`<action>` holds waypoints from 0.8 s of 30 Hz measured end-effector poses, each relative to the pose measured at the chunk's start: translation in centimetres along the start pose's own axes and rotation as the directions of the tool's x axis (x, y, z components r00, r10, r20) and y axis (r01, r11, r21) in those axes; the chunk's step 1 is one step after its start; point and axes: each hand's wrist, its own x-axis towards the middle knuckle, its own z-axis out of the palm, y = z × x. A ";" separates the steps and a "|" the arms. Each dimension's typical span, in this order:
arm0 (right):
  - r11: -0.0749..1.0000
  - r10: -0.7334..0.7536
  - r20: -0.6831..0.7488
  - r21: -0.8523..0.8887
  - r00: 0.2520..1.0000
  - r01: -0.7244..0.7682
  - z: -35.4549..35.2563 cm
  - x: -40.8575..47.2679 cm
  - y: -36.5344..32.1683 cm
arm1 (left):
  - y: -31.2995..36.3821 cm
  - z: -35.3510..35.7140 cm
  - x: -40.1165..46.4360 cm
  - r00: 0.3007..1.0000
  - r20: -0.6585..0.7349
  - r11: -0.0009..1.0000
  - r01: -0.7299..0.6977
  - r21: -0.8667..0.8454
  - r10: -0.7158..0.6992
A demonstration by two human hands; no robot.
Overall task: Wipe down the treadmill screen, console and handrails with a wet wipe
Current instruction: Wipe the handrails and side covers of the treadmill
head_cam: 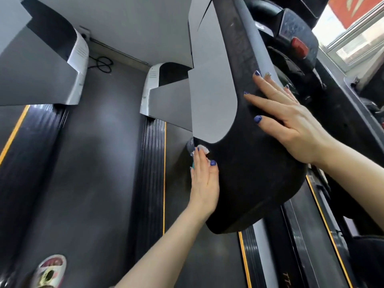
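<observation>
The left hand (pixel 204 179) has its grip around a small white wet wipe (pixel 203 149). The fingers lie long and close together, and the wipe peeks out past the fingertips. A bit of teal shows under the fingers too, but it is too small to tell what it is. The hand presses the wipe against the side edge of the black console (pixel 249 173), near the middle of the picture. The nails are painted dark blue.

The right hand (pixel 291 121) lies flat on the black console at about 2 o'clock from the left hand. Its grip is let go, with the fingers spread wide and straight. It holds nothing and just rests on the black top.

The console is big, black and rounded at the bottom. A light grey panel (pixel 209 96) sits on it, at 12 o'clock from the left hand. At about 1 o'clock, past the right hand, there is a dark pad with little buttons (pixel 295 30), and a red button (pixel 299 45) just beside it.

Below the console runs the dark treadmill belt (pixel 207 256) with a thin yellow line (pixel 164 173) along its edge. At 9 o'clock is another treadmill (pixel 79 173) with a white and grey cover (pixel 79 57) at its far end. A black cord (pixel 102 64) lies coiled on the floor near that cover. At 7 o'clock, in the bottom corner, a foot in a patterned slipper (pixel 51 271) stands on the belt. A window (pixel 357 32) lets in bright light at 2 o'clock.
</observation>
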 end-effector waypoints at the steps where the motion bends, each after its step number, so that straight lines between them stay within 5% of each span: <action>1: 1.000 -0.002 0.001 0.000 1.000 0.002 0.0 0.0 0.0 | 0.3 0.2 -0.8 0.999 -0.004 0.999 -0.041 -0.009 0.041; 5: 1.000 -0.002 -0.004 -0.004 1.000 0.002 0.0 -0.1 -0.1 | -0.3 0.7 -3.9 0.975 0.026 0.976 -0.219 -0.021 0.219; 9: 1.000 0.008 -0.003 -0.007 1.000 -0.008 0.0 -0.1 -0.3 | 0.7 -0.8 1.8 1.000 0.021 1.000 0.009 -0.024 -0.009; 11: 1.000 0.005 -0.002 -0.012 1.000 -0.005 0.1 -0.1 -0.2 | 1.4 -0.7 1.9 1.000 0.002 1.000 0.010 -0.005 -0.010; 16: 1.000 -0.002 -0.020 0.011 1.000 0.002 0.0 -0.1 -0.2 | 1.6 1.1 -4.9 0.908 0.108 0.911 -0.411 0.040 0.405; 21: 0.999 0.021 -0.108 0.044 0.994 -0.016 0.5 -0.7 0.1 | 1.2 -0.3 -1.6 0.944 0.078 0.939 -0.327 0.110 0.320; 24: 0.997 0.039 -0.138 0.074 0.990 -0.029 0.6 -0.7 0.1 | 6.1 0.7 -1.1 0.870 0.138 0.851 -0.493 0.180 0.474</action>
